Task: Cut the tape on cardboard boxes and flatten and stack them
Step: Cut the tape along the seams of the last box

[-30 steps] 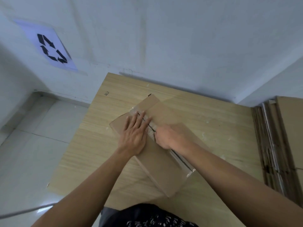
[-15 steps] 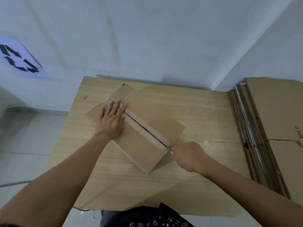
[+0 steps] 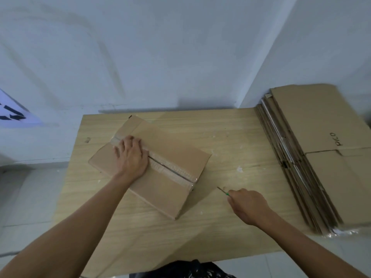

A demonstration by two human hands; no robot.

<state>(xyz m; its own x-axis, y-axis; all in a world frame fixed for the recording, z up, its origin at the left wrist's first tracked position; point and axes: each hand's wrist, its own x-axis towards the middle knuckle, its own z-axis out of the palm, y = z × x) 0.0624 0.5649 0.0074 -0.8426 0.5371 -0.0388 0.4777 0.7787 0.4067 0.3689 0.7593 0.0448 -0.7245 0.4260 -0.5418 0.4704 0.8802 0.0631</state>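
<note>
Blade (image 3: 221, 190) half-hidden in right hand (image 3: 249, 205)

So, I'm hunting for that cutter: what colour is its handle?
Green cutter handle, just past the right hand; head view.

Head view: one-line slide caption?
Left hand presses the box, its seam tape slit; right hand holds the cutter clear of it, flattened stack at right.

A wooden table (image 3: 230, 137) stood against a pale wall (image 3: 160, 47), its top flecked with white marks. Right of the table a second wall (image 3: 325, 41) met the first in a corner. Left of the table lay a floor (image 3: 30, 197) of pale tiles, and above it the wall bore a white sign (image 3: 22, 121) with black arrows. Soft light left a thin shadow along the table's far edge.
</note>
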